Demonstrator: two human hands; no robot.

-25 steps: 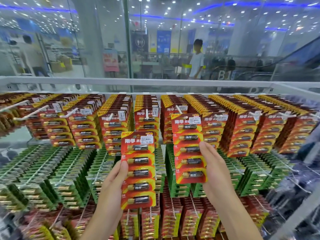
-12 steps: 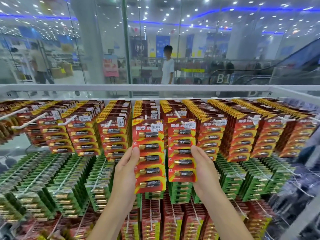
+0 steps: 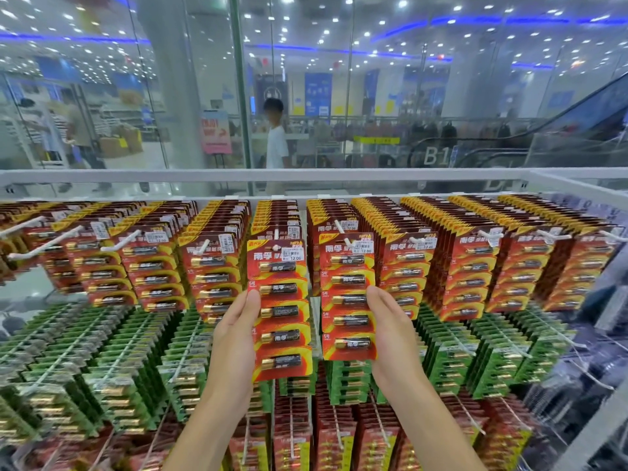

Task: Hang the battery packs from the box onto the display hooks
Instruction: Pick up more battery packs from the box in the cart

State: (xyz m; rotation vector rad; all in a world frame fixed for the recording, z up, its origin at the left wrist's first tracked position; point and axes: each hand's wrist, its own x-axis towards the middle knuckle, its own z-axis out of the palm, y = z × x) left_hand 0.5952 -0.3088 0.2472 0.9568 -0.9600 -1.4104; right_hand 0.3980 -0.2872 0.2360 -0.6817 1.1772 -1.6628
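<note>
the left hand [image 3: 234, 338] is pinching the edge of one red battery pack [image 3: 282, 300] and the right hand [image 3: 390, 331] is gripping a second pack [image 3: 346, 300], each showing five batteries. both are hanging at the tips of two white hooks [image 3: 276, 248] in the top row, seemingly going on. no box is showing, so the remainder is unclear.

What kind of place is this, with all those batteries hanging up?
Most likely a shop inside a mall. Rows of red battery packs with price stickers hang on display hooks, and in the background are an escalator and a B1 floor sign.
</note>
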